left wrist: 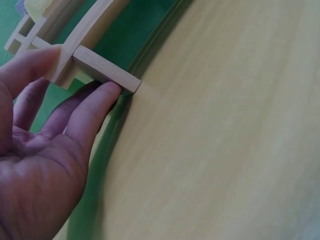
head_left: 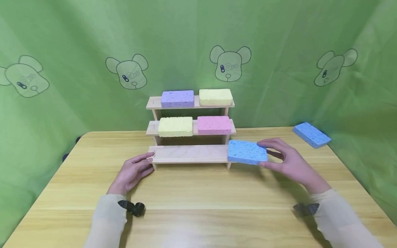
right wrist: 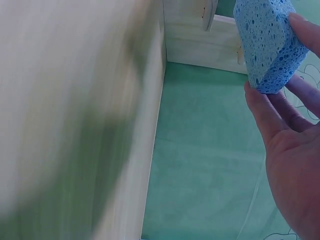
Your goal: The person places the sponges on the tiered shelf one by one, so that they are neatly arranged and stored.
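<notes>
A light-blue rectangular porous sponge (head_left: 247, 152) is gripped by the right hand (head_left: 288, 160) at the right end of the lowest tier (head_left: 190, 153) of a pale wooden three-tier stand (head_left: 153, 102); contact there cannot be confirmed. The stand's left end is pinched by the left hand (head_left: 133, 172). Loading of this tier is judged the current step; leftward alignment and gentle lowering appear to be required.

- Held blue sponge (head_left: 247, 152): porous, matt, pitted with small holes.
- Purple sponge (head_left: 177, 99) and pink sponge (head_left: 214, 124): matt, slightly rough, porous.
- Stepped rack (head_left: 189, 153): pale wood, smooth and matt, faintly grained.
- Table (head_left: 192, 196): wood-grained top, smooth, with a soft glossy reflection towards the front.
- Green curtain (head_left: 173, 27): cloth, lightly creased.
- Sleeve (head_left: 107, 215): pale, matt cloth.
</notes>
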Motion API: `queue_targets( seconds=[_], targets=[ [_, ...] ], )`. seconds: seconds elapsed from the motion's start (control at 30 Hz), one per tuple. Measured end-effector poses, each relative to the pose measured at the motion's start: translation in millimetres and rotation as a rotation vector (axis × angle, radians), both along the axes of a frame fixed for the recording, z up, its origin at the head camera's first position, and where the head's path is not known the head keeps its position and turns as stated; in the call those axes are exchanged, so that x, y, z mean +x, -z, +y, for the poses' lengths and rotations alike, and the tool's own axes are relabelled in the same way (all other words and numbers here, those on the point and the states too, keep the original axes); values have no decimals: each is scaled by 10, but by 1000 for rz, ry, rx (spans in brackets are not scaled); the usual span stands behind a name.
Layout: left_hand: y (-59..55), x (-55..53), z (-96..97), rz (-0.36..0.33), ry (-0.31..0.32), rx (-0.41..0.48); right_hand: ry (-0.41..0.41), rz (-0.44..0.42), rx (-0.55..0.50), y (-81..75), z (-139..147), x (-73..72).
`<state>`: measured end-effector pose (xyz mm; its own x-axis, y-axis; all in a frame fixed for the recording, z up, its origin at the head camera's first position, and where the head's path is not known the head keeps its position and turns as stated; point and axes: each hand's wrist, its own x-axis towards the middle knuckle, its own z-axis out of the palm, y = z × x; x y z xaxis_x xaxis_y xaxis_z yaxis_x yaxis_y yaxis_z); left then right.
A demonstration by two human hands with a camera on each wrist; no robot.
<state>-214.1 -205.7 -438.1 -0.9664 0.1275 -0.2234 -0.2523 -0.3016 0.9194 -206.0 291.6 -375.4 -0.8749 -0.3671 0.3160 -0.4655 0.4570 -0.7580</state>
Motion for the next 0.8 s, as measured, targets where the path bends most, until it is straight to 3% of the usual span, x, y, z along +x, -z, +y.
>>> queue_targets(
  seconds=[0.8],
  targets=[
    [2,-3,-8,-3,10,20,-64,-4,-10,87,-363,-121]
  ],
)
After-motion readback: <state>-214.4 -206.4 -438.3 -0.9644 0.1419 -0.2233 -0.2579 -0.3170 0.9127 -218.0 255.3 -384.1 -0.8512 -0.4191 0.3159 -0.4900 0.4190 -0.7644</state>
